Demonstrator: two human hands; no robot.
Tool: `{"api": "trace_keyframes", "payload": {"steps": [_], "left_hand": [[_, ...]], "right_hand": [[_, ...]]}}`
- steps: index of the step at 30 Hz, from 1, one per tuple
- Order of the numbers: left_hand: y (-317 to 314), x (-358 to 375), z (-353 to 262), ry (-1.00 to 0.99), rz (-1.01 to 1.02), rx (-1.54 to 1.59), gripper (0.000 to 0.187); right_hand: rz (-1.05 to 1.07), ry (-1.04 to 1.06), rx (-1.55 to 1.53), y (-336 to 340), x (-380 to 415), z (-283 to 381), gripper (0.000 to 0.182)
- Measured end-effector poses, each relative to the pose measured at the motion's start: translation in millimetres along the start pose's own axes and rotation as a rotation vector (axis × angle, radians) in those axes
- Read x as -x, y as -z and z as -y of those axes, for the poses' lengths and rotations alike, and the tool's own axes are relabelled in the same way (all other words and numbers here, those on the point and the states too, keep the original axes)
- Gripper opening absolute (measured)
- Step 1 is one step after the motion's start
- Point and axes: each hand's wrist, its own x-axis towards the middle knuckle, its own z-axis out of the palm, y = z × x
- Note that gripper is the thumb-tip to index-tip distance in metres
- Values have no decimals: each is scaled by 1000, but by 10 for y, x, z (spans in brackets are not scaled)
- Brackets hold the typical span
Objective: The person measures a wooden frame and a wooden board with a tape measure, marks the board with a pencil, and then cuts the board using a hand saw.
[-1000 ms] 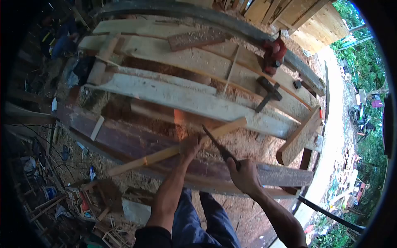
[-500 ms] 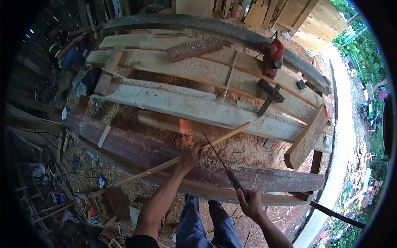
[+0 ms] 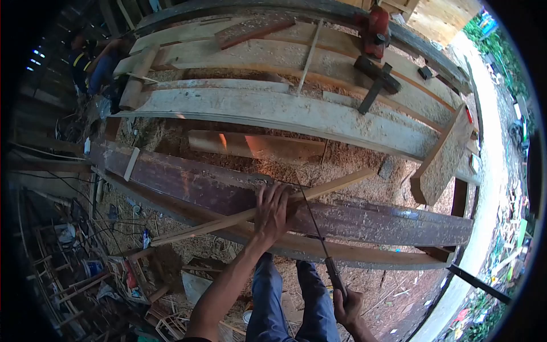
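Note:
A long, narrow wooden strip (image 3: 231, 221) lies slantwise across the reddish-brown plank (image 3: 194, 191) in front of me. My left hand (image 3: 272, 212) holds the strip down against the plank, fingers laid over it. Just right of those fingers, the thin blade of a handsaw (image 3: 314, 221) crosses the strip. My right hand (image 3: 348, 308) is wrapped around the rear of the saw's dark handle, low and close to my legs. The blade shows nearly edge-on, so its teeth and the depth of any cut cannot be made out.
Beyond lie long pale boards (image 3: 239, 111) strewn with shavings. They carry a red power tool (image 3: 375, 35), a dark wooden mallet-shaped tool (image 3: 377, 80) and a cut board (image 3: 441, 154). A person (image 3: 94, 65) sits at the far left. Scrap wood (image 3: 85, 285) lies lower left.
My right hand has drawn the saw back toward my body. My left hand sits slightly lower and farther right, its fingers more spread over the strip. The camera view has shifted.

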Motion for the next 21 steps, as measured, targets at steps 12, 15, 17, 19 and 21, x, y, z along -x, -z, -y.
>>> {"api": "trace_keyframes", "payload": {"steps": [12, 15, 17, 19, 21], "left_hand": [[-146, 183, 41, -129, 55, 162, 42], [-82, 159, 35, -200, 62, 160, 41], [-75, 158, 26, -252, 45, 151, 40], [-107, 164, 24, -228, -36, 216, 33], [-184, 154, 18, -180, -27, 183, 30]], "right_hand": [[-431, -186, -638, -529, 475, -85, 51], [-399, -52, -336, -616, 181, -220, 54], [-381, -67, -387, -826, -63, -324, 53], [-332, 13, -363, -999, -221, -437, 44], [-355, -3, -366, -1153, -310, -416, 39]]}}
